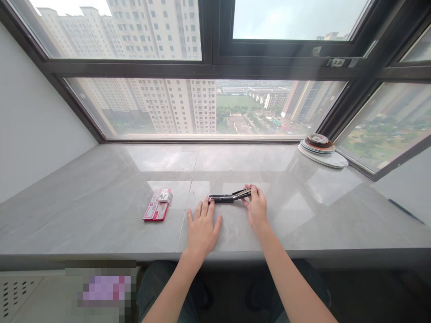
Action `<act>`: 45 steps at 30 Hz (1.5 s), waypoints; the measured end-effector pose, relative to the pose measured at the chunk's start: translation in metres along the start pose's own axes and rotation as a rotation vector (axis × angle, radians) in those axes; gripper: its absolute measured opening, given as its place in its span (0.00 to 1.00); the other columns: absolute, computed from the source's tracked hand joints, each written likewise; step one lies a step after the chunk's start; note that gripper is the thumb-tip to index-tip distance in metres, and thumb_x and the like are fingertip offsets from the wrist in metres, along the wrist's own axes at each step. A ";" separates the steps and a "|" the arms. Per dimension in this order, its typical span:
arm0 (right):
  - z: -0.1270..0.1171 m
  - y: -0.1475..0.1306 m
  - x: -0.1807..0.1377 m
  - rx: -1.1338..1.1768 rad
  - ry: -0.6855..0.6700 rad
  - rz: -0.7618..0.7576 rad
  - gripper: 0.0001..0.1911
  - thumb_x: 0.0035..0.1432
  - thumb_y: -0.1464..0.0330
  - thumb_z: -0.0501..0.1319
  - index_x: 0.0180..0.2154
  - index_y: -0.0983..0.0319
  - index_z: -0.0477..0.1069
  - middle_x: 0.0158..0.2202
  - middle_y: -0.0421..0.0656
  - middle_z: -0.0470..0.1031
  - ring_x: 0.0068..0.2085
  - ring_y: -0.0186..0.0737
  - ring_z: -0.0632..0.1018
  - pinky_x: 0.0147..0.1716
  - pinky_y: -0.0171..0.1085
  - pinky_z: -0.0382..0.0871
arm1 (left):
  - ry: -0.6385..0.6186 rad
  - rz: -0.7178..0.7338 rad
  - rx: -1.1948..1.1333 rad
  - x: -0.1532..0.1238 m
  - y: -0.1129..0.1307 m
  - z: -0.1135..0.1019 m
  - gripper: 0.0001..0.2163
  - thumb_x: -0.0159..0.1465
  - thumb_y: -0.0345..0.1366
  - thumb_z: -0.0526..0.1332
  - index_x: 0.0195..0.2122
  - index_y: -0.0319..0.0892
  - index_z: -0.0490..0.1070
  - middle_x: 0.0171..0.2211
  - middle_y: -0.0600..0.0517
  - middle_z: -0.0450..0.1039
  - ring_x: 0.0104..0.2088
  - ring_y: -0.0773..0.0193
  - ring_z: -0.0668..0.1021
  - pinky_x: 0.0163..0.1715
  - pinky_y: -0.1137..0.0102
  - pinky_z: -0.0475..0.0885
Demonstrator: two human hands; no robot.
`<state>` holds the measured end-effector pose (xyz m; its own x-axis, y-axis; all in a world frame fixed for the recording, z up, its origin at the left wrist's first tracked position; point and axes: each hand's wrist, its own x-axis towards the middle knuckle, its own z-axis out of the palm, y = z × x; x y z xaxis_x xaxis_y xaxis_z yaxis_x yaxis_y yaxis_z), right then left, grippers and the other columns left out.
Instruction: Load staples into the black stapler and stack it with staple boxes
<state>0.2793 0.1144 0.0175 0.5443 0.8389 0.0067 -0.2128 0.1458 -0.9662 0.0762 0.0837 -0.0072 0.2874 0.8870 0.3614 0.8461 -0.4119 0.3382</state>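
A black stapler (pixel 222 198) lies on the grey stone counter, opened at its hinge. Its left part rests low, while the right part slants up to the right. My right hand (pixel 258 207) is closed around that raised right end, thumb and fingers pinching it. With fingers spread, my left hand (pixel 203 226) lies flat on the counter, its fingertips touching the stapler's left end. To the left sit red and white small boxes (pixel 156 211), probably staple boxes, with a smaller white one (pixel 164 195) on top.
A stack of plates or coasters (pixel 318 146) stands at the counter's back right corner by the window. Dark window frames (pixel 202 69) bound the grey counter (pixel 101 202) at the back. Its front edge runs just above my knees. A pale perforated surface (pixel 40 291) is at lower left.
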 end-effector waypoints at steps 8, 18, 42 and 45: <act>-0.041 0.007 -0.018 0.137 0.000 0.100 0.18 0.66 0.51 0.57 0.52 0.53 0.66 0.57 0.45 0.73 0.60 0.44 0.76 0.56 0.47 0.78 | 0.115 -0.141 0.049 -0.003 -0.023 -0.022 0.25 0.72 0.37 0.53 0.70 0.44 0.57 0.70 0.39 0.57 0.70 0.43 0.60 0.67 0.43 0.56; -0.060 0.006 -0.076 -0.381 -0.285 0.121 0.20 0.62 0.53 0.62 0.49 0.59 0.74 0.37 0.44 0.78 0.30 0.39 0.78 0.27 0.37 0.75 | 0.259 -0.374 0.134 -0.043 -0.072 -0.062 0.12 0.71 0.40 0.58 0.52 0.52 0.76 0.62 0.43 0.67 0.60 0.40 0.68 0.55 0.45 0.67; -0.038 -0.041 -0.010 -1.012 -0.591 0.014 0.11 0.57 0.58 0.67 0.34 0.59 0.75 0.23 0.38 0.72 0.26 0.36 0.70 0.26 0.34 0.54 | -0.160 0.079 -0.555 0.004 -0.017 -0.025 0.17 0.65 0.36 0.67 0.55 0.49 0.72 0.48 0.50 0.76 0.50 0.56 0.78 0.53 0.61 0.73; -0.011 -0.052 -0.014 -1.213 -0.787 -0.316 0.05 0.60 0.63 0.66 0.35 0.54 0.80 0.28 0.40 0.76 0.31 0.40 0.74 0.30 0.35 0.56 | -0.166 0.076 -0.539 0.005 -0.016 -0.027 0.18 0.64 0.37 0.67 0.56 0.50 0.72 0.47 0.50 0.77 0.48 0.57 0.78 0.52 0.61 0.73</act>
<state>0.2916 0.0893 0.0649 -0.2165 0.9763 0.0049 0.8358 0.1879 -0.5158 0.0519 0.0888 0.0123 0.4422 0.8537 0.2750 0.4840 -0.4853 0.7281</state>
